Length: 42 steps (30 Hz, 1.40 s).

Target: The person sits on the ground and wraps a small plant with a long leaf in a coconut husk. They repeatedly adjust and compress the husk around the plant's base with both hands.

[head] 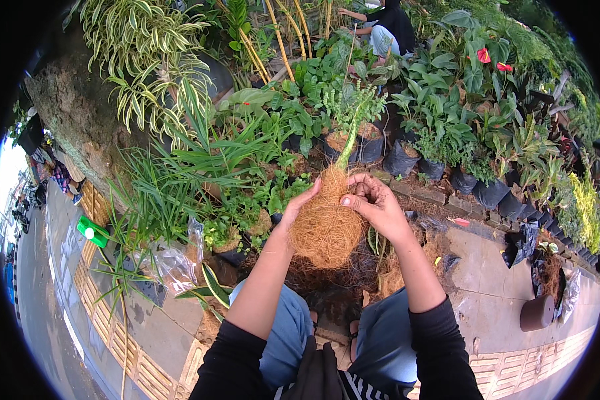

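Observation:
Between my hands is a rounded bundle of brown coconut fibre [326, 227], narrowing at its top. A thick green stem [349, 142] rises from that neck, with small leaves [361, 102] near its tip. My left hand [300, 202] lies along the bundle's left side, its fingers mostly hidden behind the fibre. My right hand [375, 202] grips the upper right side, thumb in front and fingers bent; dark soil marks these fingers. Below the bundle, dark soil [300, 280] and loose coconut fibre [392, 272] lie on the ground by my feet.
Potted plants in black bags [401, 159] stand behind a brick edging [430, 195]. A brown pot [536, 314] lies on the paving at right. Clear plastic [172, 265], a green jerrycan [94, 231] and a hose [124, 320] are at left. Another person [392, 27] crouches among the plants.

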Each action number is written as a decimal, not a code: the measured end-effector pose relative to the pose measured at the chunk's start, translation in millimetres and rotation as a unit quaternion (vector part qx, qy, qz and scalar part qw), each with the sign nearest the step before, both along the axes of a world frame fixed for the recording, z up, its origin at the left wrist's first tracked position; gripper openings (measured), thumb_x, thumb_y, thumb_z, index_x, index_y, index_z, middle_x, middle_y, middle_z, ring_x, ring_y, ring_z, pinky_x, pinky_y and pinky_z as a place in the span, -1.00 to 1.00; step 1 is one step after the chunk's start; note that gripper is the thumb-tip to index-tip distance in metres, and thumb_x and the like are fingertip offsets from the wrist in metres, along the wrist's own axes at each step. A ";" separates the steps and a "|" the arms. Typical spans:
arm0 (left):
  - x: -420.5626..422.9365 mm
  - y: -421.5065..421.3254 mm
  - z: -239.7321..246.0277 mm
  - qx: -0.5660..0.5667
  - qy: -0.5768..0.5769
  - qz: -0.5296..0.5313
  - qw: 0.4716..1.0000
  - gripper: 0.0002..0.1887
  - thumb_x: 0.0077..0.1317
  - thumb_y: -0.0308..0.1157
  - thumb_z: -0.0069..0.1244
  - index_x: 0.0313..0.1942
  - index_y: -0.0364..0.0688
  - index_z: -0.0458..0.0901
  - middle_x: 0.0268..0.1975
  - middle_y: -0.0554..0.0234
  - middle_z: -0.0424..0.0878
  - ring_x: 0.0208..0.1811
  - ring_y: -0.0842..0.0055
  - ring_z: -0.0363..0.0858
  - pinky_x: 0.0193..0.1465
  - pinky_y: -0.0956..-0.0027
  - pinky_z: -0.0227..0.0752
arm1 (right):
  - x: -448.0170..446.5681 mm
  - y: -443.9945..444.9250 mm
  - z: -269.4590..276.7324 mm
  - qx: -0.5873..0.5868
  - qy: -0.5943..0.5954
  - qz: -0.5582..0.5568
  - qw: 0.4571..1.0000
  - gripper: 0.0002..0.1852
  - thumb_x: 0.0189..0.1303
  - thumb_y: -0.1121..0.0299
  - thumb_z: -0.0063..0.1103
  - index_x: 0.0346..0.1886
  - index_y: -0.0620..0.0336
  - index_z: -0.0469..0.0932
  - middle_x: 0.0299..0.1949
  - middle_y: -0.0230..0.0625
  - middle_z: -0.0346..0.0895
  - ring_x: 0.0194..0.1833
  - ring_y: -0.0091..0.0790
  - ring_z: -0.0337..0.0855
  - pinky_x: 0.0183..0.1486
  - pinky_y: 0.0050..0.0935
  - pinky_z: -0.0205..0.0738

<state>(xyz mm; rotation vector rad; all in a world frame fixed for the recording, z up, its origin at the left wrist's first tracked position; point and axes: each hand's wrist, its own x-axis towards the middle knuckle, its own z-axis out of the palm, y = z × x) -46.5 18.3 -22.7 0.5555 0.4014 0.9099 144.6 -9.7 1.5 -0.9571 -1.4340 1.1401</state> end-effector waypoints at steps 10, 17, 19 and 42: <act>0.1 3.7 2.2 -0.039 0.087 0.062 0.993 -0.44 0.36 0.00 0.05 0.22 -0.16 0.46 0.10 0.12 0.58 0.08 0.30 0.59 0.14 0.16 0.48 | -16.0 -4.3 -1.3 -0.252 0.057 0.025 0.966 -0.15 0.24 -0.23 0.19 0.41 0.19 0.28 0.08 -0.29 0.55 -0.10 -0.45 0.58 -0.24 -0.45 0.50; 4.5 3.2 7.1 -0.044 0.095 0.041 0.994 -0.45 0.35 0.05 0.06 0.18 -0.13 0.49 0.05 0.14 0.59 0.05 0.32 0.59 0.09 0.14 0.51 | -11.1 2.1 -8.5 -0.317 -0.005 0.085 0.945 -0.07 0.23 -0.44 -0.08 0.42 0.13 0.25 -0.05 -0.28 0.57 -0.44 -0.61 0.47 -0.61 -0.56 0.22; 5.7 2.8 9.1 -0.055 0.094 0.045 0.993 -0.47 0.34 0.05 0.06 0.16 -0.13 0.50 0.04 0.15 0.60 0.04 0.32 0.60 0.08 0.14 0.51 | -14.9 1.3 -10.9 -0.357 0.022 0.089 0.929 -0.06 0.21 -0.48 -0.12 0.37 0.15 0.30 -0.14 -0.28 0.59 -0.52 -0.60 0.47 -0.64 -0.59 0.24; 29.6 -32.4 14.6 0.512 0.481 0.342 0.624 0.21 -0.20 -0.04 0.51 0.42 -0.17 0.11 0.40 -0.22 0.10 0.48 -0.01 0.05 0.44 -0.05 0.13 | -10.1 15.1 -3.3 -0.242 0.242 -0.070 0.937 -0.13 0.21 -0.39 0.03 0.25 0.26 0.42 0.04 -0.15 0.59 -0.16 -0.40 0.69 -0.28 -0.46 0.62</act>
